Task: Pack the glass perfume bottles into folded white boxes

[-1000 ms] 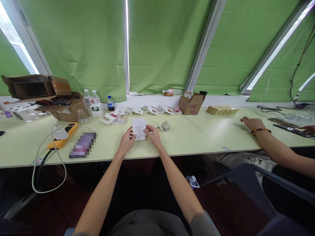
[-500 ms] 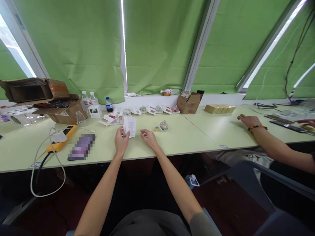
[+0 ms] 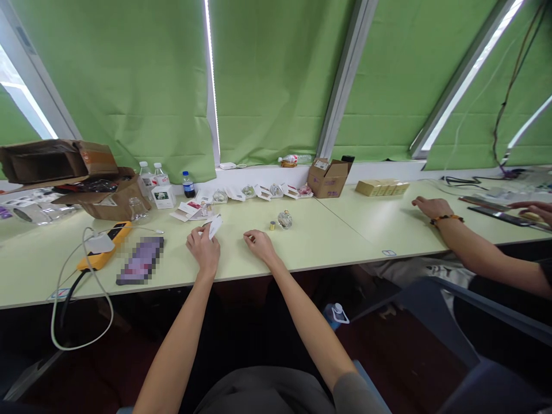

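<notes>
Paper slip (image 3: 213,226), folded, pinched between thumb & fingers of L hand (image 3: 202,248), held over tbl (image 3: 328,244) near front edge. R hand (image 3: 260,244) empty, loosely curled, resting on tbl, near 1 gold cap (image 3: 272,225) & 1 glass bottle (image 3: 284,219). Behind: row of small bottles (image 3: 248,191) on white cards, exact count unclear; 2 water btls (image 3: 146,181), 1 cola btl (image 3: 188,185). Far right: co-worker's hand (image 3: 431,207) flat on tbl, fingers spread.
</notes>
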The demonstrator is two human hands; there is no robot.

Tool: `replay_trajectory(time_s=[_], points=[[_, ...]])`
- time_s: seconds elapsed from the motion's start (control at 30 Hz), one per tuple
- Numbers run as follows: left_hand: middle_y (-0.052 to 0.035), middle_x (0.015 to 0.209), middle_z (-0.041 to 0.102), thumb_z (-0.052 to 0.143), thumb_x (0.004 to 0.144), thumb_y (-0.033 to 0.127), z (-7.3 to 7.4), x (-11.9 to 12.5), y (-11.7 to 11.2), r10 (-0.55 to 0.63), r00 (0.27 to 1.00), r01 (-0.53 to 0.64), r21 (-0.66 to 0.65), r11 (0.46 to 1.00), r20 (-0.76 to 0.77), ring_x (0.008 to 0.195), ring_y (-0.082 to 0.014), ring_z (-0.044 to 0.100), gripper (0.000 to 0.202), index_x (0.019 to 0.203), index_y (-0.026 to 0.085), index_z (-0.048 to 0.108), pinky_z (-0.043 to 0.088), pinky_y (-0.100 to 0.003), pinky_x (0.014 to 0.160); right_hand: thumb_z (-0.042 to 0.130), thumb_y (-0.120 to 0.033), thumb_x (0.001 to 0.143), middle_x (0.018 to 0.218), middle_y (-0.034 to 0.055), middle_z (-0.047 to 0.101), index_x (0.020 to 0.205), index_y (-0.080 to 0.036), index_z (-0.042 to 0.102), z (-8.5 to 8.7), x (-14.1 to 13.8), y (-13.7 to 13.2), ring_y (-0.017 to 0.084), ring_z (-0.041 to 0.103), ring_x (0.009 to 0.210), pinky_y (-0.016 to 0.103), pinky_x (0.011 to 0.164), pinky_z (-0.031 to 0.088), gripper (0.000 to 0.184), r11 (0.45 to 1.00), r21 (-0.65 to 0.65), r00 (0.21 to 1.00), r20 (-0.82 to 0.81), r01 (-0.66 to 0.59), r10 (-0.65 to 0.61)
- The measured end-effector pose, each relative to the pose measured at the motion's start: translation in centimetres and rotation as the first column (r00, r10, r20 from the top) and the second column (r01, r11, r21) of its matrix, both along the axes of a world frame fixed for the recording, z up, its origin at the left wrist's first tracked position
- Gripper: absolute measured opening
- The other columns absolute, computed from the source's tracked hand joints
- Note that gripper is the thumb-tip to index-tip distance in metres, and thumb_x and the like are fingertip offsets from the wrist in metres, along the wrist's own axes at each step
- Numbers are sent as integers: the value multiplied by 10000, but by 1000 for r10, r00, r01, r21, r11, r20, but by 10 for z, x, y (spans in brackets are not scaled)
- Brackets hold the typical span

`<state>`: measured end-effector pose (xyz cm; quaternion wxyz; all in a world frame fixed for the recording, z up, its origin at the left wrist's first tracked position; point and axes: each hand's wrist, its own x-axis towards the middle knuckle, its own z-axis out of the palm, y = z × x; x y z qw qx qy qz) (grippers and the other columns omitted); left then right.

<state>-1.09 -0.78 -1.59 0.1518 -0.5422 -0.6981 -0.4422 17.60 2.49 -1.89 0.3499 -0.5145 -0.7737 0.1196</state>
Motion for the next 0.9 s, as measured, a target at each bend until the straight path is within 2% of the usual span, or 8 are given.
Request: replay_trajectory(time_s=[0.13,0.27,0.33,0.43,0.53,0.63,0.77,0.9], points=[[-137,1139,543,495,797,152,-5,3,0,-12,992,-10,-174,985,-126,1091,-319,425,351,1112,196,641,316,-476,944,515,-236,872,987,43,714,971,-207,696,-1,0,-1,154,653,812,244,756,475,208,1000,-6,1000,-9,-3,3],[-178,1221,513,465,814,179,-10,5,1,-17,988,-11,-178,984,-154,1122,-350,427,368,1158,151,593,302,-524,954,499,-236,868,1033,51,693,1003,-199,676,-2,2,0,151,637,779,264,771,476,225,998,44,996,-79,35,-31],[-222,1245,486,467,814,207,-13,5,1,3,992,-22,-151,988,-125,1157,-386,412,419,1214,105,537,293,-566,955,478,-249,869,1088,73,668,1069,-184,646,-1,7,2,160,625,775,293,795,476,269,987,92,979,-170,134,-117],[-283,1308,421,480,823,286,-13,7,-1,50,997,-55,-105,993,-51,1238,-433,341,543,1304,43,416,259,-627,971,439,-280,872,1165,124,613,1160,-151,585,0,17,6,173,601,749,337,814,475,348,939,120,906,-325,323,-270],[-286,1394,341,497,829,321,-7,10,-4,51,999,-52,-40,998,-12,1320,-440,243,601,1346,51,351,220,-646,1006,424,-299,869,1172,160,582,1177,-124,556,2,29,11,181,583,720,365,816,468,378,900,102,852,-382,424,-358],[-233,1416,338,499,846,317,0,12,-5,-84,992,86,17,996,-90,1340,-409,240,518,1312,103,424,246,-586,1040,439,-288,861,1170,182,560,1172,-113,552,5,37,16,227,597,845,381,834,454,374,884,86,851,-326,460,-412],[-164,1230,517,435,890,285,0,12,0,-319,930,318,-37,947,-182,1188,-325,448,296,1116,167,586,372,-471,976,467,-250,854,1216,207,523,1218,-105,519,11,44,24,291,559,1058,396,865,437,395,869,75,862,-199,489,-467],[-133,1082,578,440,886,274,-9,9,7,-352,928,342,-94,935,-123,1030,-290,534,229,989,180,622,437,-423,876,500,-226,854,1193,245,540,1246,-84,495,16,48,32,334,562,1076,429,859,428,417,873,30,872,-74,487,-484]])
